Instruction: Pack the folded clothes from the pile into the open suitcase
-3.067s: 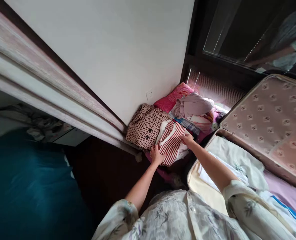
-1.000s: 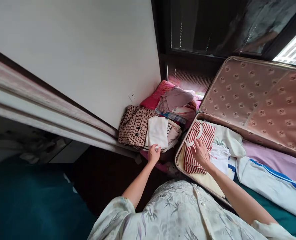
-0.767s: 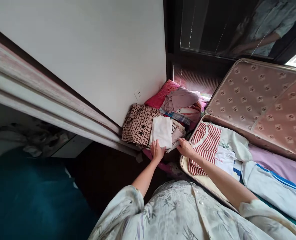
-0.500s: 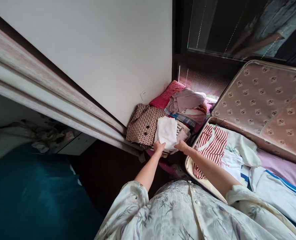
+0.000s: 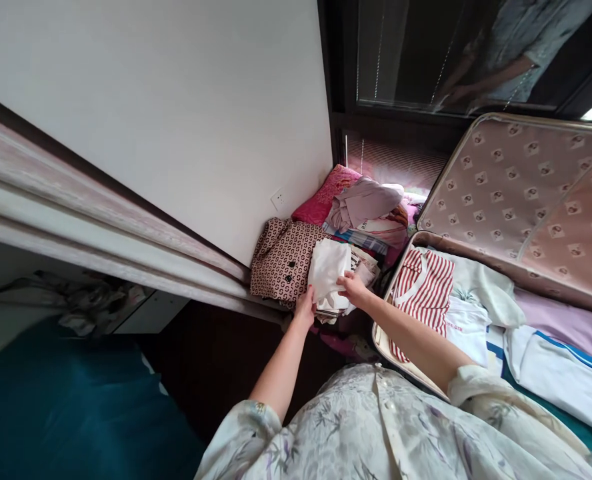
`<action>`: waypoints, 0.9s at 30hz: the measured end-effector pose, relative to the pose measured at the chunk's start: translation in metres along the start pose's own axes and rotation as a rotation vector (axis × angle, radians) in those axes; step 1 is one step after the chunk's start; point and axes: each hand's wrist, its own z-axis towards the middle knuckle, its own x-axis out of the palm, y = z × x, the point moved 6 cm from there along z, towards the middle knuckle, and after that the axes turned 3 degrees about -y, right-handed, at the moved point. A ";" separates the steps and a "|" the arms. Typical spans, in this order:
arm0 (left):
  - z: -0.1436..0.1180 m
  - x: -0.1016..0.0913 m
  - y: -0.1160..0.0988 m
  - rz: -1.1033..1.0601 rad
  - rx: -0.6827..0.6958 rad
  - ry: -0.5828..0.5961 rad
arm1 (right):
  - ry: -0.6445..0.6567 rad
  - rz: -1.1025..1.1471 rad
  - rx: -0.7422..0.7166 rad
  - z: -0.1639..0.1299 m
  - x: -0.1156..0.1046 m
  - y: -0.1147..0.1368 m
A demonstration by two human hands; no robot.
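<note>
A folded white garment [image 5: 329, 263] lies on top of a stack of folded clothes, and its exact kind is unclear. My left hand [image 5: 305, 305] grips its near left edge with closed fingers. On the right side, my right hand [image 5: 352, 287] pinches the same cloth between thumb and fingers. Folded clothes [image 5: 363, 263] with dark stripes show under and beside it. Touching the stack on the left is a brown patterned fabric bundle [image 5: 283, 263] with two dark spots.
An open suitcase [image 5: 387, 293] at right holds a red-striped garment [image 5: 423, 280] and white clothes [image 5: 561, 373]. Behind the stack lie a pink cushion [image 5: 323, 197] and a mauve garment [image 5: 363, 200]. A white wall [image 5: 201, 120] borders the left, with teal bedding [image 5: 76, 400] lower left.
My right hand has moved up and inward along the white garment's right side. My left hand has shifted slightly down and left. The view has turned a little.
</note>
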 end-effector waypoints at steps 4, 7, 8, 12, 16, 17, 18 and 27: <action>-0.030 0.000 -0.016 -0.305 -0.025 0.244 | 0.152 0.146 0.022 -0.043 0.005 0.021; -0.059 0.021 -0.025 -0.520 -0.055 0.493 | 0.190 0.204 0.054 -0.089 -0.021 0.018; -0.067 0.030 -0.025 -0.522 -0.090 0.552 | 0.186 0.225 0.067 -0.106 -0.035 0.014; -0.091 0.080 -0.035 -0.390 -0.194 0.746 | 0.064 0.314 0.067 -0.167 -0.106 -0.002; -0.117 0.159 -0.080 -0.220 -0.099 0.979 | -0.178 0.315 -0.066 -0.221 -0.186 -0.002; -0.124 0.183 -0.095 -0.196 -0.055 1.032 | -0.238 0.314 -0.107 -0.232 -0.205 0.000; -0.132 0.210 -0.108 -0.186 -0.017 1.088 | -0.299 0.316 -0.145 -0.241 -0.223 0.000; -0.160 0.346 -0.080 0.283 0.190 0.814 | -0.857 -0.054 -0.002 -0.260 -0.352 -0.070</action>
